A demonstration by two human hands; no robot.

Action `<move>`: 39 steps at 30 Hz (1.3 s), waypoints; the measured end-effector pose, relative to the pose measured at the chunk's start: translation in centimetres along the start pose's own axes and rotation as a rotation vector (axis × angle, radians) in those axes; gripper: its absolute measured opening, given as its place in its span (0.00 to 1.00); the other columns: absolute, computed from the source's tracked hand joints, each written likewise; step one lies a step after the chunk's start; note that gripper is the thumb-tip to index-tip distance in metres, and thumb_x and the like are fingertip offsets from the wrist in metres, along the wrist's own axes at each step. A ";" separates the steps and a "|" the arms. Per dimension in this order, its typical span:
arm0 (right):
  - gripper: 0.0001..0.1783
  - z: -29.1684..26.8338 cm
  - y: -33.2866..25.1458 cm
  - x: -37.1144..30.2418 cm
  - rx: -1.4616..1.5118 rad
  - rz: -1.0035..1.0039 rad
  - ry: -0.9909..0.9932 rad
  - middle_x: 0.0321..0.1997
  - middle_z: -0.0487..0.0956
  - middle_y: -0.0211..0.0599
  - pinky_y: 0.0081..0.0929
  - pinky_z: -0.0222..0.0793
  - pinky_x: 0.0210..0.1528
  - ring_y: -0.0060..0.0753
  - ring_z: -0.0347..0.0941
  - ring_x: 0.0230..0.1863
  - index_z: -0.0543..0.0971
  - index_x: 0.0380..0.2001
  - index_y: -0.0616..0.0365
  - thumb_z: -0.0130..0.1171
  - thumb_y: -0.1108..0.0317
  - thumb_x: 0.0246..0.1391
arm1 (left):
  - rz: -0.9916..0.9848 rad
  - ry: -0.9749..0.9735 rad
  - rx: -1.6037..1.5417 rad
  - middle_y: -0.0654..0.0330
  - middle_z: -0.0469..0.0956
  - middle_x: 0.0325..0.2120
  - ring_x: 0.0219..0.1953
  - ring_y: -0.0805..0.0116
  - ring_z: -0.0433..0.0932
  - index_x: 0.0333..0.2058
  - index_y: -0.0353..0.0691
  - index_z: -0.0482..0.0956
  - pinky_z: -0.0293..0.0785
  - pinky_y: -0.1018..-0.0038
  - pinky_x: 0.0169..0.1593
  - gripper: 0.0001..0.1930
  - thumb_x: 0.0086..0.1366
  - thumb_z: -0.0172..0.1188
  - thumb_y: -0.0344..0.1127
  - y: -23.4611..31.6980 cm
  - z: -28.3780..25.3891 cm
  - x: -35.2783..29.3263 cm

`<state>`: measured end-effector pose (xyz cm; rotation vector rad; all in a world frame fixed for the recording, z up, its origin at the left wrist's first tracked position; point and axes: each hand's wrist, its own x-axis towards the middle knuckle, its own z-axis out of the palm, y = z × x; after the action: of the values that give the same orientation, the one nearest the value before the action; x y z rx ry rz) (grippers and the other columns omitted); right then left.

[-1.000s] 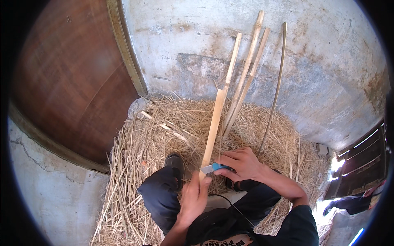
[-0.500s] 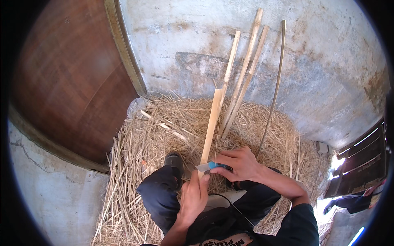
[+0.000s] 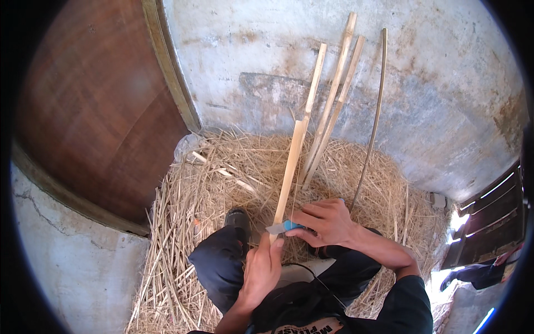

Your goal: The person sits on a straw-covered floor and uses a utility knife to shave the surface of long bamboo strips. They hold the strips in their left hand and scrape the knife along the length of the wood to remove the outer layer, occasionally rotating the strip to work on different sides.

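A pale split bamboo strip (image 3: 289, 172) slants up and away from between my knees. My left hand (image 3: 263, 264) grips its near end, thumb lying along it. In my right hand (image 3: 325, 224) is a knife (image 3: 290, 225) with a blue handle and a short grey blade. The blade lies across the strip, just beyond my left thumb and touching the wood. A thin curled shaving or fibre rises near the blade. My right fingers wrap the handle and partly hide it.
Several bamboo poles (image 3: 337, 83) and a thin dark stick (image 3: 380, 83) lean on the worn wall (image 3: 439, 106). Straw and shavings (image 3: 172, 267) cover the ground around my feet. A brown door (image 3: 94, 100) stands at left. Another person's dark-clothed leg (image 3: 477, 274) shows at far right.
The blade has tilted slightly against the strip and my right hand has shifted only a little. My left hand keeps its grip. The whole view has moved very slightly.
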<state>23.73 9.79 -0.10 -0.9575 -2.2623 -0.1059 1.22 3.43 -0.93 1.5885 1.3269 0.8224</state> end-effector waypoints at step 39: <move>0.17 0.3 -1.1 0.5 0.141 0.015 -0.044 0.26 0.79 0.26 0.33 0.69 0.19 0.37 0.78 0.19 0.84 0.43 0.45 0.72 0.48 0.61 | 0.034 0.043 0.004 0.41 0.75 0.21 0.26 0.33 0.78 0.52 0.29 0.75 0.70 0.50 0.30 0.16 0.83 0.48 0.38 -0.4 0.6 -0.4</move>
<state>22.56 9.45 0.14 -0.9101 -2.2681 0.0815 1.54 2.95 -1.49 1.6089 1.3362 0.8800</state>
